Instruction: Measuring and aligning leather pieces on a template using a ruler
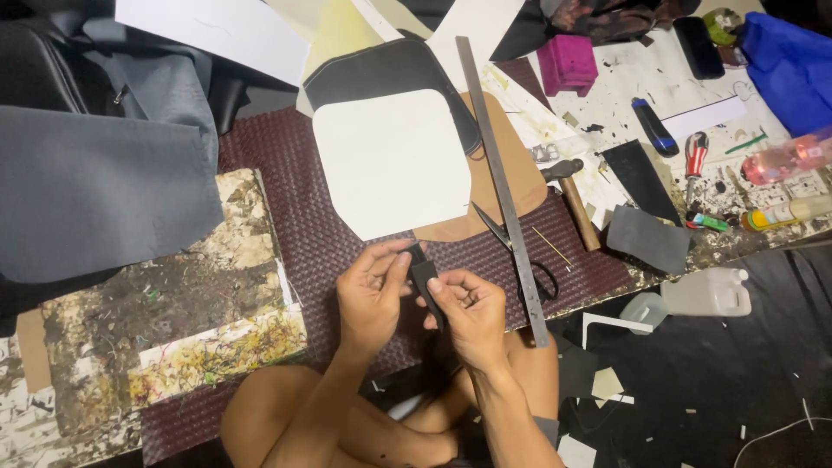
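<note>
Fingers (pixel 433 286) of both the left hand (pixel 371 290) and the right hand (pixel 472 314) pinch a narrow black strip (pixel 423 276) above the woven maroon mat (pixel 303 225), just below the white panel (pixel 392 160), near scissors (pixel 520 256).

Everything is placed from the ruler (pixel 503 191): scissors (pixel 520 256) lie under it, a hammer (pixel 572 204) just right, a pattern sheet (pixel 390 160) left, a plastic jug (pixel 706 292) far right, and the strip (pixel 425 282) between both hands lower left
</note>
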